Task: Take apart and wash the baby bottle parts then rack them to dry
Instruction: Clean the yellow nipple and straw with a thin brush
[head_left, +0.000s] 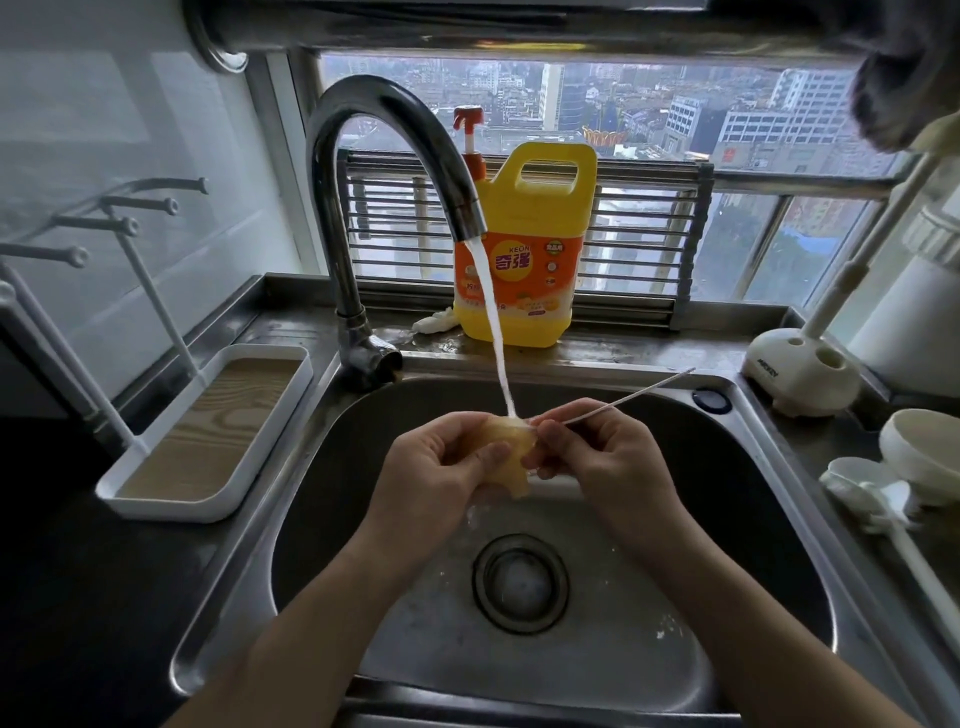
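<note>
**Teat under the tap, thin brush at its tip**

Left fingertips (493, 453) curl round the yellowish teat (511, 457) and clamp it. Right fingers (550, 431) pinch the thin brush (639, 396) low on its wire, working end at the teat; can't tell if it's inside. The teat sits between both hands, above the sink (779, 519), directly under the water stream (493, 332) from the tap (384, 130).

My read on handling: soft silicone, light, slick when wet, so it will squash or squirt out of a hard squeeze. Better to hold it by the wide base, not the tip. The wire looks bendy, so grip it close to the working end.

Left hand (441, 462) and right hand (602, 457) meet mid-sink, with the forearms converging from the near edge. Drying rack (208, 431) is on the counter to the left, well apart.
</note>
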